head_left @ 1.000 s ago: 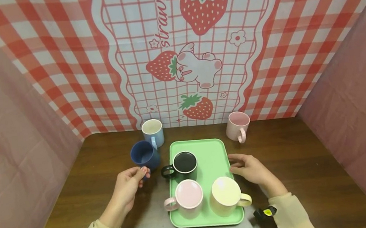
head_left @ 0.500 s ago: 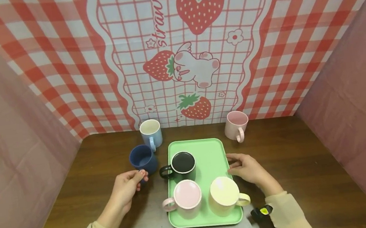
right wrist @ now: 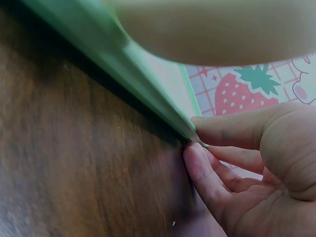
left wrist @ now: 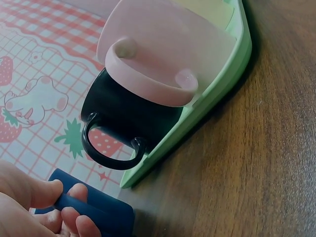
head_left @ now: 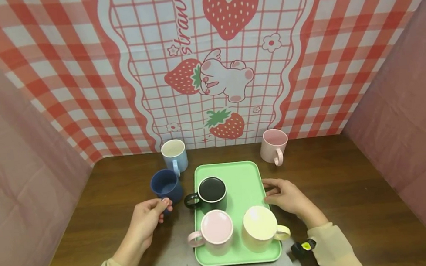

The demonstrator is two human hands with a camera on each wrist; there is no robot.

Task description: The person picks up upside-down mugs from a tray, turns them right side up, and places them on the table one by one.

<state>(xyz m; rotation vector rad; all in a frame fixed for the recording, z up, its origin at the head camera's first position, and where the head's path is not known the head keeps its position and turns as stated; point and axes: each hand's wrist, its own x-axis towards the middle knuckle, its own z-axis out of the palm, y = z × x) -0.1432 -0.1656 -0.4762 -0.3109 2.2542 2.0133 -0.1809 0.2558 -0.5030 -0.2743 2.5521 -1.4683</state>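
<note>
My left hand (head_left: 145, 219) pinches the handle of a dark blue mug (head_left: 168, 187), which stands upright on the table left of a green tray (head_left: 243, 171). In the left wrist view the thumb and fingers close round that mug's handle (left wrist: 74, 203). My right hand (head_left: 289, 194) holds the tray's right edge, thumb over the rim and fingers outside, as the right wrist view shows. On the tray are a black mug (head_left: 213, 194) at left, a pink mug (head_left: 218, 233) at front left and a pale yellow mug (head_left: 260, 228) at front right.
Behind the dark blue mug stands a light blue mug (head_left: 175, 157). Another pink mug (head_left: 274, 147) is at the back right, beyond the tray. A strawberry-print cloth (head_left: 224, 61) hangs at the table's (head_left: 361, 186) back edge, with pink curtains at both sides.
The dark blue mug has shifted slightly towards me, away from the light blue mug, with the left hand on its handle. The right hand stays at the tray. The head view has drifted slightly.
</note>
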